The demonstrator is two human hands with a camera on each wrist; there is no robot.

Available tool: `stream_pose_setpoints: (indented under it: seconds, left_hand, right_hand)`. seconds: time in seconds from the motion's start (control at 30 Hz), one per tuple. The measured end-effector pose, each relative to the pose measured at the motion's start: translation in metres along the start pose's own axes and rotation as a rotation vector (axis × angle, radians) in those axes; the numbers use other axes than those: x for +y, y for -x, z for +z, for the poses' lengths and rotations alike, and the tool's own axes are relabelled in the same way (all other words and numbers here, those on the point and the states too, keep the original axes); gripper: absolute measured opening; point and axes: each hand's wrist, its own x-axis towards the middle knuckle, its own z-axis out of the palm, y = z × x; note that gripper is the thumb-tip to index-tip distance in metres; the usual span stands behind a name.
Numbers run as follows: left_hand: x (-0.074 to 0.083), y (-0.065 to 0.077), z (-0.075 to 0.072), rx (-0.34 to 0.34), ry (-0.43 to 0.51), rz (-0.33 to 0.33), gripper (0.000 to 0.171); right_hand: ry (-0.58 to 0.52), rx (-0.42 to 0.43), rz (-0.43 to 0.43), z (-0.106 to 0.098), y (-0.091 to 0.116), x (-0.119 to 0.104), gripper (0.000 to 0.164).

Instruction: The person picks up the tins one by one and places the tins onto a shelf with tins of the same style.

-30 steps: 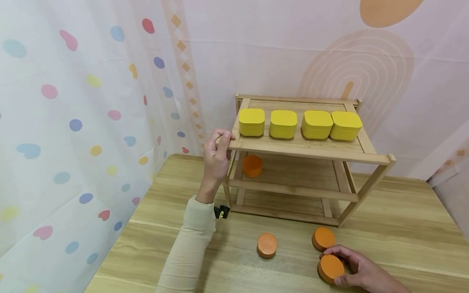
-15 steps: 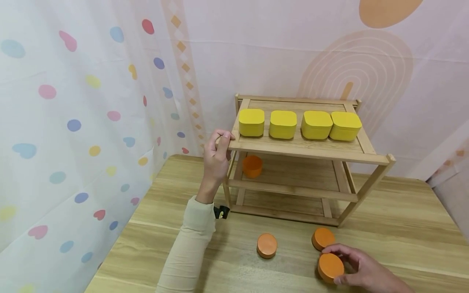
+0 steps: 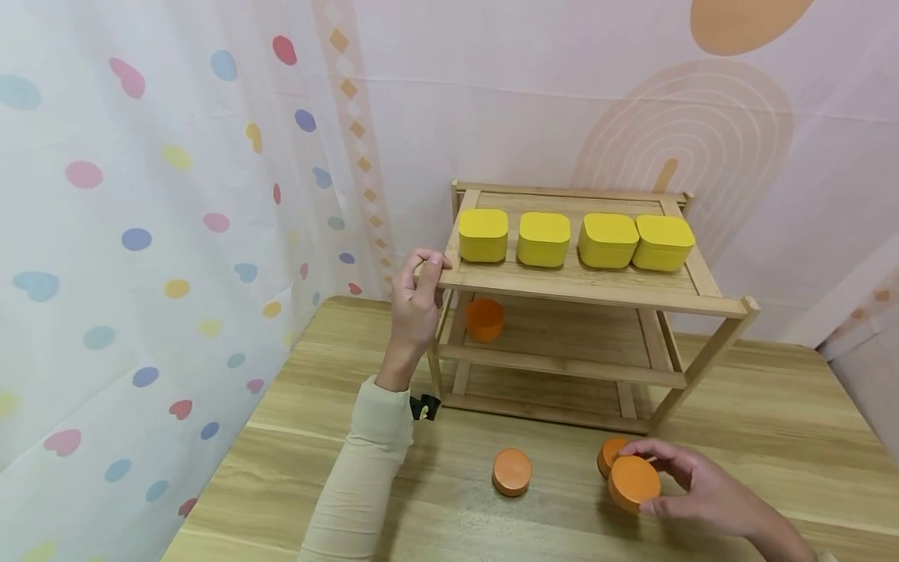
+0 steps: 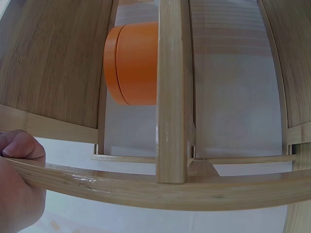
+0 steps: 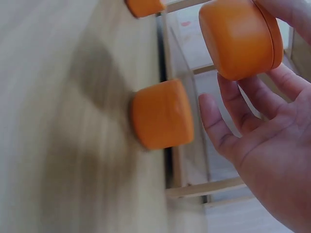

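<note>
My right hand (image 3: 709, 492) pinches a round orange lidded jar (image 3: 634, 485) between thumb and fingers. In the right wrist view this jar (image 5: 238, 41) hangs above the tabletop. A second orange jar (image 3: 609, 451) stands close behind it, partly covered in the head view. To their left a third orange jar (image 3: 512, 472) stands on the table. My left hand (image 3: 416, 304) grips the front left corner of a wooden shelf rack (image 3: 590, 295), its thumb over the top edge. In the left wrist view an orange jar (image 4: 138, 63) shows behind an upright of the rack.
Several yellow rounded boxes (image 3: 544, 240) sit in a row on the top shelf, the two at the right side by side. The orange jar (image 3: 485, 321) on the middle shelf is at its left end. A patterned curtain (image 3: 492, 117) hangs behind the wooden table (image 3: 337, 343).
My right hand has raised the orange jar off the table and moved it slightly away from me, so it now overlaps the jar behind. The left hand keeps its place.
</note>
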Motion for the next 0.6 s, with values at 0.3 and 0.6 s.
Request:
stream_pose_setpoints:
  seconds: [0.3, 0.6]
  left_hand:
    - [0.001, 0.0, 0.0, -0.003, -0.012, 0.004, 0.034]
    - [0.002, 0.0, -0.001, -0.01, 0.01, 0.005, 0.032]
  right_hand:
    - [0.002, 0.02, -0.071, -0.004, -0.018, -0.009, 0.058]
    - [-0.021, 0.056, -0.076, 0.0, -0.034, -0.02, 0.055]
